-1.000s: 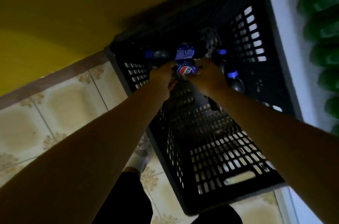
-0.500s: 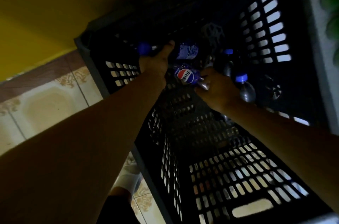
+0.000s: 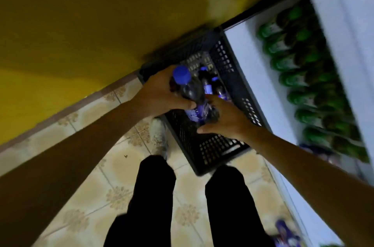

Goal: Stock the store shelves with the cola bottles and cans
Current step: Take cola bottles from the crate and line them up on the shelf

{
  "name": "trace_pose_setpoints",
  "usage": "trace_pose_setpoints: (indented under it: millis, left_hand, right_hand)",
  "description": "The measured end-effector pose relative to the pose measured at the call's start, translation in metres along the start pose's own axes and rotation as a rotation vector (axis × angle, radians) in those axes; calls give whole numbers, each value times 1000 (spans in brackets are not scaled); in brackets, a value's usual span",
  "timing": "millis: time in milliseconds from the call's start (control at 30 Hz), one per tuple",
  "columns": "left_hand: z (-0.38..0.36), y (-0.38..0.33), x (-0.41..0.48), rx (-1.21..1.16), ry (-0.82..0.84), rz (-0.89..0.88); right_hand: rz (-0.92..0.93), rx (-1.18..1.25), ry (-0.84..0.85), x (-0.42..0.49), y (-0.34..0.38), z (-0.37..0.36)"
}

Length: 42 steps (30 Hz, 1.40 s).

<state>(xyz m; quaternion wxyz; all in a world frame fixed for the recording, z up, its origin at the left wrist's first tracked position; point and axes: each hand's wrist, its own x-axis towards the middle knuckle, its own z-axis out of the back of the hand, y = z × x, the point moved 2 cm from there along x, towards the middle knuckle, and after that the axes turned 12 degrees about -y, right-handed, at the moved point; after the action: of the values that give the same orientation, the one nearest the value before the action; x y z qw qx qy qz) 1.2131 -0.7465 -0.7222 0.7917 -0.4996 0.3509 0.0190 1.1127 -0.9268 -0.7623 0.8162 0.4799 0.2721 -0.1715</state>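
My left hand (image 3: pixel 157 95) grips a dark cola bottle (image 3: pixel 189 90) with a blue cap, held above the black plastic crate (image 3: pixel 220 151) on the floor. My right hand (image 3: pixel 228 121) is curled round a second cola bottle (image 3: pixel 203 111) with a blue label, pressed against the first one. Further blue-capped cola bottles (image 3: pixel 209 84) lie inside the crate at its far end. The picture is blurred, so I cannot tell whether either hand holds more than one bottle.
A white store shelf (image 3: pixel 261 76) runs along the right, with a row of green bottles (image 3: pixel 291 62). Blue cola items (image 3: pixel 285 234) lie at the lower right. A yellow wall stands on the left. My dark-trousered legs stand on the tiled floor (image 3: pixel 113 174) before the crate.
Both hands have lifted out of the crate, each with a bottle. The camera has risen and pulled back, so the crate looks smaller and the shelf and my legs have come into view.
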Motion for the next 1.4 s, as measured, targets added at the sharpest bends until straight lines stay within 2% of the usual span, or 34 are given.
trace_pose_setpoints:
  millis: [233,367,467,567,767,967,1067,1200,1300,1400]
  left_hand:
    - [51,-121,-138,12,270,-161]
    - [53,-163,-186,-2,451,-229]
    - [40,-171,-206,-28,509,-239]
    - [18,-164,-231,88,536,-257]
    - [-35,-124,-307,-4,632,-218]
    - [-77,-73,-420,-122,621,-199]
    - [-90,-55,-483,-162,597,-276]
    - [-113,-45,-558,-106,709,-397]
    - [-135,-35,-609,-127,774,-324]
    - [-151,-36,-641,-161,806,-275]
  right_hand:
    - [-20,51,-177,-166,114,6]
    - [-103,262,-355,-236,155,-7]
    - [-219,484,-479,-277,167,-23]
    - [-276,663,-547,-317,166,-38]
    - [-276,747,-808,-400,151,-58]
    - [-234,639,-1313,-503,142,-101]
    - [-322,282,-1548,-560,128,-124]
    - [-465,-175,-1687,-625,114,-151]
    - [-535,-435,-1770,-674,106,-174]
    - [-586,-543,-1848,-700,103,-182]
